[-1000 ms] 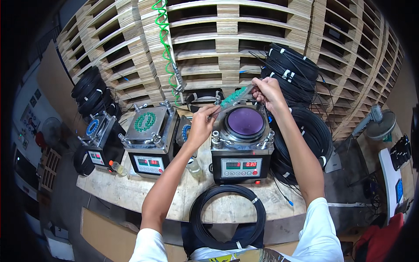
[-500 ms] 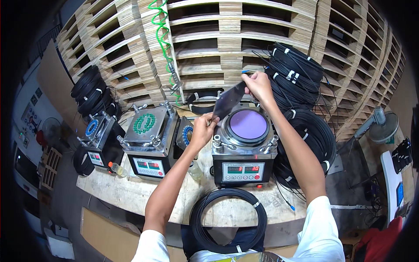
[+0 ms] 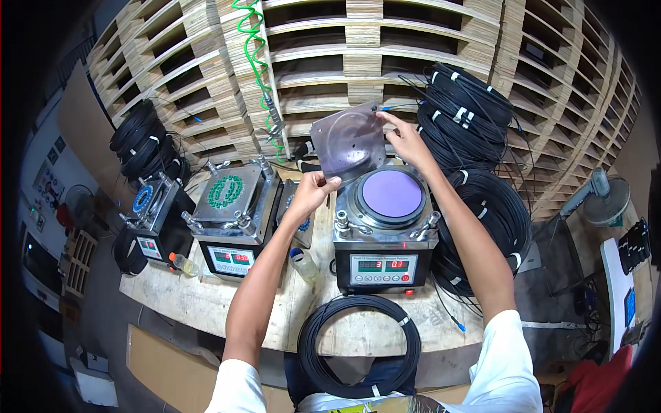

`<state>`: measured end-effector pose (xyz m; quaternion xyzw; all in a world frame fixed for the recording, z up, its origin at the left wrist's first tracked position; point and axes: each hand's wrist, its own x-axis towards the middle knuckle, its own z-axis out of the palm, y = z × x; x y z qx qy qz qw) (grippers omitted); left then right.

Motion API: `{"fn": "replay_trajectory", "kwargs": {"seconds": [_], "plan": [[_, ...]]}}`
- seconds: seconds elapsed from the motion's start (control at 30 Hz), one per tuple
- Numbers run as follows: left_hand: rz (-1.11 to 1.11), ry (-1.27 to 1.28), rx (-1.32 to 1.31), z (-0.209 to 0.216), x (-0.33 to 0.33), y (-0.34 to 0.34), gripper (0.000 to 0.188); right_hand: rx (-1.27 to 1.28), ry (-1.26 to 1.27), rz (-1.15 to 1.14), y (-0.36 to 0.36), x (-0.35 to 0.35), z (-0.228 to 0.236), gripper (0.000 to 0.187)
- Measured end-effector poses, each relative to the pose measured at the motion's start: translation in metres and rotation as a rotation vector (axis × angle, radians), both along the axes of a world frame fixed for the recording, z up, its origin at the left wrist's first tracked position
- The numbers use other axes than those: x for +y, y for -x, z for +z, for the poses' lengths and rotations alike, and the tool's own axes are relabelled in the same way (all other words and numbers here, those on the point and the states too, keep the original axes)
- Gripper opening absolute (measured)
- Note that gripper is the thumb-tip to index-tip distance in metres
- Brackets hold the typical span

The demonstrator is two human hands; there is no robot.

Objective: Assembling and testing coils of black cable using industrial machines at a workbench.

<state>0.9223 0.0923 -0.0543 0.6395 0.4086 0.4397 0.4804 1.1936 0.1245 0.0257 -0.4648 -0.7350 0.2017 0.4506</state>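
Note:
A square grey plate [image 3: 350,143], with a round mark and a small central hole on its face, stands tilted up behind a polishing machine [image 3: 385,237]. At the plate's lower left corner is my left hand [image 3: 311,198], thumb and fingers closed on the edge. My right hand [image 3: 407,143] grips the upper right corner, its index finger along the edge. On top of the machine, the round purple pad [image 3: 392,195] lies uncovered. Red digits glow on the machine's front panel [image 3: 383,269].
Left stand two more machines, one with a green ring fixture [image 3: 226,191], one with a blue one [image 3: 143,199]. A small bottle [image 3: 303,263] stands between machines. Black cable coils [image 3: 465,113] pile up right; another coil [image 3: 313,344] lies at the front edge. Wooden pallets [image 3: 363,41] rise behind.
The plate has swung round so its broad face shows, and its top has risen. My left hand has shifted left; my right hand's index finger has straightened. The machine's display digits have changed.

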Motion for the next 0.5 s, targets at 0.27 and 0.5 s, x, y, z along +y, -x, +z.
{"fn": "replay_trajectory", "kwargs": {"seconds": [0.27,0.5], "plan": [[-0.12,0.067,0.306,0.034,-0.01,0.011,0.023,-0.022,-0.079,0.062,-0.005,0.012,-0.015,0.058],[-0.239,-0.252,0.821,0.11,0.07,0.086,0.048,0.086,0.084,0.08,-0.027,-0.034,-0.013,0.048]]}}
